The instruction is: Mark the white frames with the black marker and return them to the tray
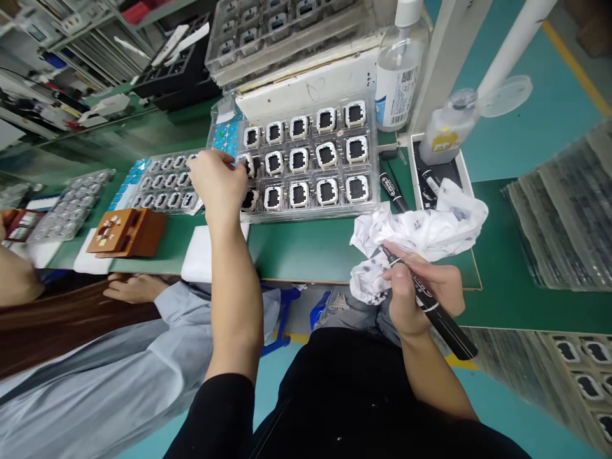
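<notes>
My left hand (220,180) reaches to the left edge of a clear plastic tray (313,212), its fingertips closed at a small square metal frame (247,164) in the middle row. Whether that frame is lifted off the tray cannot be seen. Rows of similar silver frames with dark centres, such as one frame (299,160), fill the tray. My right hand (418,287) grips a black marker pen (444,325), tip pointing up and left. Beside that hand's fingertips lies a crumpled white cloth (425,223) with dark smudges, partly hanging over the table edge.
Behind the tray stand a clear bottle (401,70) and stacked trays (287,44). A flip-top bottle (444,137) sits in a white box (471,172); another marker (393,191) lies nearby. At left are an orange block (131,233) and a co-worker's hand (136,288). Stacked trays (564,210) stand right.
</notes>
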The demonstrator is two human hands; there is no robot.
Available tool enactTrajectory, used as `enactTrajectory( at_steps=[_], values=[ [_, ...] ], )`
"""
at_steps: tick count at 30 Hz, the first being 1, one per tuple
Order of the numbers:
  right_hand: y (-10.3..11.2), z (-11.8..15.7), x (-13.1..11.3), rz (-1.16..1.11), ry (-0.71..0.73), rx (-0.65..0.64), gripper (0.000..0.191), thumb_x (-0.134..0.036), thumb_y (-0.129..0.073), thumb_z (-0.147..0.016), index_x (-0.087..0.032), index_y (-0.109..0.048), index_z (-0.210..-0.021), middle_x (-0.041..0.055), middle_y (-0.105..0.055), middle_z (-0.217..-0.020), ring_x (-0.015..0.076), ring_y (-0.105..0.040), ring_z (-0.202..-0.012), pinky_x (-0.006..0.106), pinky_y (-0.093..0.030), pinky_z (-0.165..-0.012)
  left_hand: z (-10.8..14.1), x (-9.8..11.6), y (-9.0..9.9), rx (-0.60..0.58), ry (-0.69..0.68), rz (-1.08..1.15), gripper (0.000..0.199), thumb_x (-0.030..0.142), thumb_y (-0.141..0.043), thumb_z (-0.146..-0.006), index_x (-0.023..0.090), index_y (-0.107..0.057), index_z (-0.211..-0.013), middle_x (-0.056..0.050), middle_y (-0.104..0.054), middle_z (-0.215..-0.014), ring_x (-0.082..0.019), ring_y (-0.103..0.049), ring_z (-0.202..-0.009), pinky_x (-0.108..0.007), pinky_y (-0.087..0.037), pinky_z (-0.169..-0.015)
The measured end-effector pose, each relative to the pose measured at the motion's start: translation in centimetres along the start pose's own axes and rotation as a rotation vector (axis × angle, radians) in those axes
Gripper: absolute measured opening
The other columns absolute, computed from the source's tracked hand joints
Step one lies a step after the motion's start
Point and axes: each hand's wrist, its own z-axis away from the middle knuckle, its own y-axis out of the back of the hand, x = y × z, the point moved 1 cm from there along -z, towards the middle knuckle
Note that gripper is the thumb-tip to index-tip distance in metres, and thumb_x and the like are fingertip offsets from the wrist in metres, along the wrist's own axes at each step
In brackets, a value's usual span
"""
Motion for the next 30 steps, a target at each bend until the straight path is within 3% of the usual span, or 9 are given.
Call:
enactTrajectory(
  at_steps=[4,7,10,12,15,20,24,28,30],
  values=[
    [-0.2,-0.4,-0.6,0.026,-0.031,-0.028,0.012,-0.017,-0.086,-0.102,-0.025,-0.078,-0.104,-0.0010,-0.082,-0.078,0.0376,-0.096,-0.096,0.055,-0.087,-0.087,3.1,3.0,1.8,0.136,-0.074,0.060,0.035,0.026,-0.090,-0.103,0.026,-0.060,-0.085,-0.001,-0.062,-0.086,-0.025,-0.066,-0.105,-0.050,-0.044,-0.115],
    [-0.2,-0.4,-0.5,0.023,-0.027,-0.026,0.011,-0.018,-0.086,-0.103,-0.025,-0.078,-0.105,-0.0022,-0.080,-0.076,0.0368,-0.096,-0.098,0.055,-0.087,-0.087,7.6,5.2,2.4,0.100,-0.068,0.333,0.032,0.039,-0.090,-0.106,0.027,-0.060,-0.104,0.004,-0.071,-0.085,-0.019,-0.072,-0.084,-0.042,-0.055,-0.087],
    [-0.1,0.0,-0.2,0.033,-0.001,-0.023,0.016,-0.019,-0.088,-0.103,-0.027,-0.077,-0.111,-0.0028,-0.080,-0.078,0.0352,-0.096,-0.095,0.055,-0.087,-0.085,13.0,6.8,1.9,-0.106,0.109,0.676,0.047,0.046,-0.095,-0.097,0.031,-0.051,-0.106,0.006,-0.078,-0.081,-0.019,-0.079,-0.070,-0.029,-0.045,-0.054],
    [0.1,0.2,0.0,0.040,-0.002,-0.037,0.021,-0.019,-0.088,-0.103,-0.030,-0.077,-0.116,-0.0021,-0.082,-0.081,0.0354,-0.096,-0.096,0.054,-0.087,-0.081,16.3,7.7,1.4,-0.330,0.213,0.831,0.051,0.044,-0.096,-0.093,0.031,-0.047,-0.104,0.001,-0.087,-0.091,-0.022,-0.087,-0.077,-0.025,-0.046,-0.049],
    [0.2,0.4,0.0,0.036,-0.009,-0.058,0.028,-0.018,-0.088,-0.102,-0.030,-0.075,-0.124,-0.0013,-0.086,-0.088,0.0353,-0.096,-0.096,0.054,-0.086,-0.079,19.6,8.4,0.7,-0.605,0.350,0.972,0.048,0.042,-0.100,-0.087,0.028,-0.059,-0.109,-0.006,-0.094,-0.108,-0.026,-0.092,-0.082,-0.027,-0.064,-0.057],
    [0.0,0.5,-0.2,0.066,0.008,-0.037,0.029,-0.018,-0.087,-0.102,-0.030,-0.075,-0.126,-0.0014,-0.088,-0.090,0.0341,-0.096,-0.095,0.050,-0.086,-0.077,21.9,9.3,-0.7,-0.815,0.437,1.076,0.047,0.046,-0.110,-0.082,0.020,-0.085,-0.111,-0.014,-0.094,-0.111,-0.029,-0.095,-0.093,-0.034,-0.079,-0.083],
    [0.0,0.4,-0.4,0.106,-0.037,-0.046,0.023,-0.020,-0.086,-0.104,-0.032,-0.077,-0.121,0.0022,-0.092,-0.100,0.0365,-0.096,-0.104,0.052,-0.086,-0.080,23.2,10.1,-1.6,-0.796,0.398,1.058,0.046,0.052,-0.114,-0.079,0.020,-0.089,-0.101,-0.012,-0.094,-0.102,-0.029,-0.093,-0.093,-0.033,-0.077,-0.075],
    [-0.4,-0.2,-0.9,0.102,-0.006,-0.080,0.030,-0.018,-0.088,-0.102,-0.032,-0.078,-0.127,-0.0011,-0.089,-0.092,0.0371,-0.096,-0.110,0.060,-0.087,-0.094,23.9,10.4,-1.7,-0.806,0.344,1.004,0.040,0.052,-0.113,-0.081,0.020,-0.090,-0.090,-0.007,-0.090,-0.090,-0.021,-0.084,-0.073,-0.031,-0.073,-0.067],
    [-0.8,-0.6,-1.2,0.115,-0.017,-0.104,0.027,-0.017,-0.089,-0.102,-0.030,-0.080,-0.124,0.0008,-0.091,-0.098,0.0358,-0.096,-0.111,0.056,-0.087,-0.097,24.0,10.4,-1.6,-0.827,0.330,0.992,0.038,0.049,-0.112,-0.082,0.020,-0.088,-0.086,-0.005,-0.087,-0.084,-0.018,-0.079,-0.067,-0.029,-0.070,-0.064]
  ],
)
